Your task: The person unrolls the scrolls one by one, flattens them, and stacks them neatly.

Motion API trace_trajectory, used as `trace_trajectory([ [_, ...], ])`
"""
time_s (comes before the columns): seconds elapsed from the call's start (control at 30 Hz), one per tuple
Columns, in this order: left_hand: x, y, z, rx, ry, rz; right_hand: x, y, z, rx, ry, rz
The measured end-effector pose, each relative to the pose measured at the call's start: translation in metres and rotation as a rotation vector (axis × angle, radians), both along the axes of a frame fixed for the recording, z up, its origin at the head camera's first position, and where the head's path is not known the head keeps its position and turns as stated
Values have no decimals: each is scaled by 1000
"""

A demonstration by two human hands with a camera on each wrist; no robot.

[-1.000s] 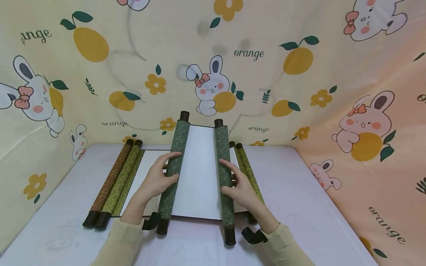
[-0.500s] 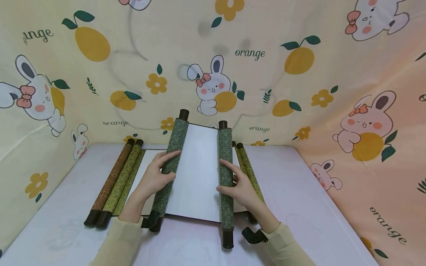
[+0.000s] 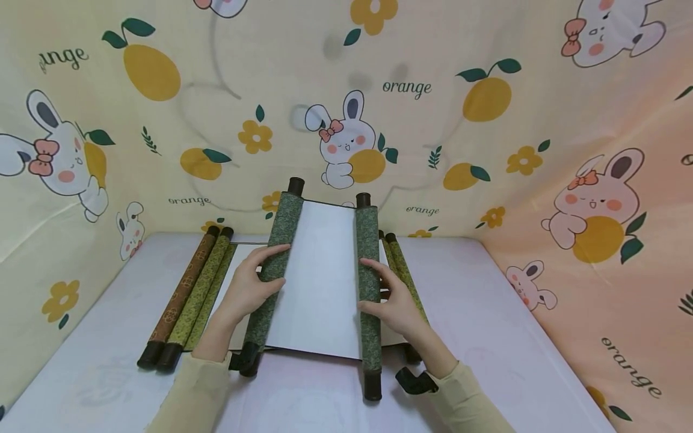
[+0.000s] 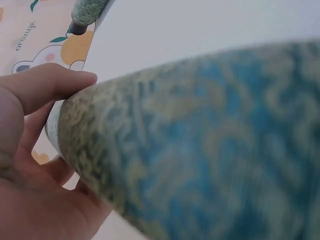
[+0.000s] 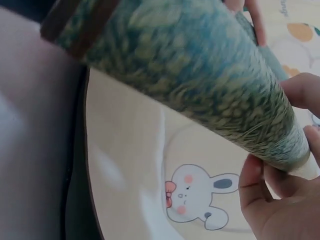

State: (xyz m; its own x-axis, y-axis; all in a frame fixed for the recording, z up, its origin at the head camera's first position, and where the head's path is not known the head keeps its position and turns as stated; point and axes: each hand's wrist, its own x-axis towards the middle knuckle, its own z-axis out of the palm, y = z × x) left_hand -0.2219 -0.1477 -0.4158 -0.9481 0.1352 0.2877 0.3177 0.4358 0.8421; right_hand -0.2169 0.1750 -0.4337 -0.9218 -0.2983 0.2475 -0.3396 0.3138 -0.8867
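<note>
A dark green patterned scroll with dark end knobs is held partly unrolled, its far end raised, in the head view. Blank white paper (image 3: 322,282) spans between its left roll (image 3: 285,225) and right roll (image 3: 368,234). My left hand (image 3: 250,285) grips the left roll, thumb on the near face and fingers around its outer side. On the other side, my right hand (image 3: 395,304) holds the right roll in the same way. In the left wrist view the thumb (image 4: 65,82) presses along the roll (image 4: 200,140). The right wrist view shows fingers curled around the other roll (image 5: 200,65).
Underneath lies a yellow-green scroll (image 3: 208,300), opened on the white table (image 3: 487,337), its white sheet partly hidden. Left of it rest another yellow-green roll (image 3: 197,288) and a brown roll (image 3: 181,294). Printed cloth (image 3: 346,36) walls the back and sides.
My left hand has moved the left roll leftward, and the right roll has shifted slightly right. More white paper shows between them. The scrolls on the table have stayed put.
</note>
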Motion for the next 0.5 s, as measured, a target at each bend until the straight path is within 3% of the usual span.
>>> trace_trajectory([
  [0.33, 1, -14, 3, 18, -6, 32, 0, 5, 3, -44, -28, 4],
  [0.5, 0, -19, 6, 13, -16, 27, -1, 6, 5, -96, -97, -14],
])
